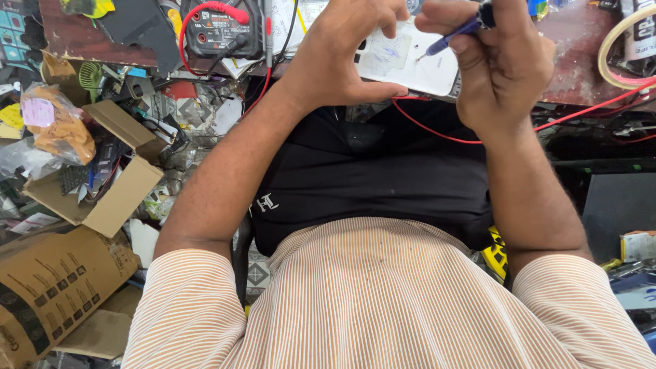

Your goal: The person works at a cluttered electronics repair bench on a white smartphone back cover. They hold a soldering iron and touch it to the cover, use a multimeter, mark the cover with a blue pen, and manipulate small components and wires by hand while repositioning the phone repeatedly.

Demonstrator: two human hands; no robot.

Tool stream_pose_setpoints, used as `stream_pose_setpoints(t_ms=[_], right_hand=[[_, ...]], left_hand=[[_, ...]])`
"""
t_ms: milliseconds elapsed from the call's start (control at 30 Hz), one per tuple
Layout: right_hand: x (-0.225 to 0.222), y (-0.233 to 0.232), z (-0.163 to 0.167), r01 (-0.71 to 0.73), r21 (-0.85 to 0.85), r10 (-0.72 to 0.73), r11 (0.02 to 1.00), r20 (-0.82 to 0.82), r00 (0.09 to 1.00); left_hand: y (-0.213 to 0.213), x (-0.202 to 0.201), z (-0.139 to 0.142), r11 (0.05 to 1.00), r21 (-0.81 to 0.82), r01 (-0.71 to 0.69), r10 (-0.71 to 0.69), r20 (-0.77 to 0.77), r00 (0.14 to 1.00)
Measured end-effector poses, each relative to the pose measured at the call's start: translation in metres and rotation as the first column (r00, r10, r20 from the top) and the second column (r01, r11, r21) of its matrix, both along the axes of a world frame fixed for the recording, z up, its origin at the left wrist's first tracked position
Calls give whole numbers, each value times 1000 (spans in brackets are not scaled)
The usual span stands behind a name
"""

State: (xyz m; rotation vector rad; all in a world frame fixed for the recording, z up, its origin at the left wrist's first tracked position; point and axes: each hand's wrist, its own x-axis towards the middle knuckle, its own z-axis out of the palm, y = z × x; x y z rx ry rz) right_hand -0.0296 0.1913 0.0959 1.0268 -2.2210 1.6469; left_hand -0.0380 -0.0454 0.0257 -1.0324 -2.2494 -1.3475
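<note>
White phone back (410, 61) lies at the far edge of the reddish workbench (574, 68), its long axis running left to right. Left hand (342, 58) is clamped around its left end, thumb beneath, fingers over the top. Right hand (502, 65) pinches a blue-handled screwdriver (454, 37) shut between fingers, tip slanting down-left onto the phone, just right of the left hand. Farther left sits a multimeter (222, 27).

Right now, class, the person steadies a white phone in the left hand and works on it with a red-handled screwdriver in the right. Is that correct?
Not quite. The head view shows the screwdriver in the right hand has a blue handle, not red. The left hand does steady the white phone.
</note>
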Motion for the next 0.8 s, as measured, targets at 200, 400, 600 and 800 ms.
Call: stream_pose_setpoints(t_ms=[200, 400, 600, 800], right_hand=[[-2, 6, -8, 11, -12, -12, 1000, -43, 999], [-2, 11, -12, -27, 2, 27, 1000, -81, 996], [2, 12, -7, 55, -9, -56, 998, -54, 997], [-8, 5, -5, 10, -83, -19, 996, -116, 993]], left_hand=[[0, 0, 1, 1000, 2, 1, -1, 5, 1000], [0, 0, 0, 1000, -7, 3, -3, 1, 1000], [0, 0, 1, 1000, 2, 7, -7, 6, 1000], [0, -1, 1, 1000, -4, 6, -6, -4, 1000]])
